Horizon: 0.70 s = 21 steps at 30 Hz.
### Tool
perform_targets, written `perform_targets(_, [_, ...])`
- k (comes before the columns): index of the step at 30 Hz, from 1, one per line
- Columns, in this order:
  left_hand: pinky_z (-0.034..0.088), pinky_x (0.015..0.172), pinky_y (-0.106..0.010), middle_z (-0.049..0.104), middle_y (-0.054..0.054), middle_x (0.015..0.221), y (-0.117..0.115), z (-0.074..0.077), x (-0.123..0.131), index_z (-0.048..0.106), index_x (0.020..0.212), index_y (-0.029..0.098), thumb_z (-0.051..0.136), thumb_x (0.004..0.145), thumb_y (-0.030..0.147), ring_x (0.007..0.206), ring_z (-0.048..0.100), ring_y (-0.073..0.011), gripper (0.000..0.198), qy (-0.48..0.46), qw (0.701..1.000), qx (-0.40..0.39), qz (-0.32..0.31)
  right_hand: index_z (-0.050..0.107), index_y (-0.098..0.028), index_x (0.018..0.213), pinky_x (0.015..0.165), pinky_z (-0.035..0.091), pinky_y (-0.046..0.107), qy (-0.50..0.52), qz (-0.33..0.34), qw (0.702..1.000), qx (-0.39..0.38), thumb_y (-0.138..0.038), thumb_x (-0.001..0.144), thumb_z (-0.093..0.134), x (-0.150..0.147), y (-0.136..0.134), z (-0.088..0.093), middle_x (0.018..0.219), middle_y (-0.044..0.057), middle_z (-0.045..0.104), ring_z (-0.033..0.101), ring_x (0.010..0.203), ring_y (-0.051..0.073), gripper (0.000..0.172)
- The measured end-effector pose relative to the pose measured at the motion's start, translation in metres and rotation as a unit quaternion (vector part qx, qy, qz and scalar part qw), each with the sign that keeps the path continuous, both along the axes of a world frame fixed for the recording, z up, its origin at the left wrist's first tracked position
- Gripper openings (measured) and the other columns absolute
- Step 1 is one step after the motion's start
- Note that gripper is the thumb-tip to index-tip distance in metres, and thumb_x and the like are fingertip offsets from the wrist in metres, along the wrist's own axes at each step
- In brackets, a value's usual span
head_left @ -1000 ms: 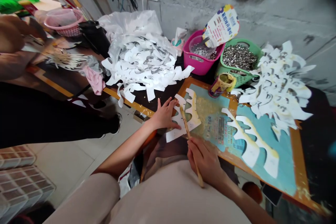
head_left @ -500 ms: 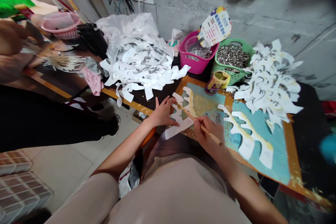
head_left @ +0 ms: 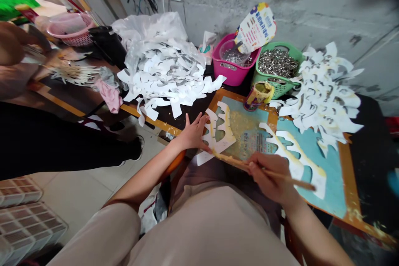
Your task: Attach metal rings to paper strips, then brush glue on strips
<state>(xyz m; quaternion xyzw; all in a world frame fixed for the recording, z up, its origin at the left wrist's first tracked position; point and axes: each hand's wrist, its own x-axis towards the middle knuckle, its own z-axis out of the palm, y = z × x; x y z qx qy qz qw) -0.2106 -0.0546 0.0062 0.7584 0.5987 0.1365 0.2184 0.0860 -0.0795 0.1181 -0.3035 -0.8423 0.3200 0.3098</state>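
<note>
**Paper cutout (head_left: 220,133) under left-hand fingertips, brush at lower edge**

**Work piece position:** You have the white scalloped cutout lying on a paste-smeared printed sheet (head_left: 246,135), at the near-left corner of the wooden board (head_left: 350,183).

**Left hand:** Your left hand (head_left: 193,134) lies flat with its fingers (head_left: 199,121) spread. It sits mostly just left of the cutout, with the outermost fingertip and thumb resting on the cutout's left edge.

**Right hand:** Your right hand (head_left: 269,174) holds a wooden-handled brush (head_left: 288,176) in a pinch, fingers and thumb closed on the shaft. The brush lies nearly level, and its yellow-coated tip is at the cutout's lower edge. You cannot confirm contact from this view.

**Surrounding items:**
- A second scalloped cutout (head_left: 294,164) lies on a teal sheet (head_left: 327,178), right of your right hand.
- A paste can (head_left: 258,95) stands at the board's far edge.
- Behind the can are a pink basket (head_left: 232,75) and a green basket of metal rings (head_left: 277,85).
- Stacked cutouts (head_left: 165,81) lie to the far left, with more (head_left: 324,99) to the far right.
- A co-worker's hand (head_left: 11,43) is at upper left, well apart from yours.
</note>
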Motion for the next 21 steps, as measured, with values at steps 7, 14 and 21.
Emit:
perform_targets(7, [-0.029,0.107,-0.069,0.033,-0.025,0.157,-0.001,0.001,-0.001,0.010,0.156,0.016,0.080,0.049,0.077,0.152,0.008,-0.0464,0.142,-0.008,1.000,-0.003,-0.009,0.064,-0.022,0.075,0.049,0.041,0.025,0.029,-0.045,0.995,-0.087,-0.034,0.096,0.052,-0.010,0.037,-0.011,0.060,0.000,0.061,0.054,0.051,0.013,0.027])
perform_targets(14, [-0.033,0.105,-0.067,0.026,-0.025,0.161,0.000,0.003,-0.001,0.004,0.158,0.015,0.080,0.053,0.075,0.153,0.004,-0.0445,0.143,-0.014,1.000,-0.026,-0.010,0.064,-0.019,0.067,0.042,0.032,0.025,0.049,0.065,0.978,-0.192,-0.038,0.093,0.056,0.012,0.055,-0.003,0.049,-0.003,0.051,0.043,0.042,0.011,0.033])
perform_targets(21, [-0.027,0.107,-0.071,0.036,-0.024,0.157,-0.004,0.017,0.002,0.005,0.158,0.016,0.081,0.057,0.069,0.153,0.004,-0.0432,0.137,-0.037,0.998,-0.047,-0.010,0.066,-0.021,0.072,0.046,0.037,0.029,0.010,0.070,0.978,-0.198,-0.038,0.095,0.056,0.025,0.055,-0.018,0.055,0.001,0.057,0.052,0.049,0.015,0.030])
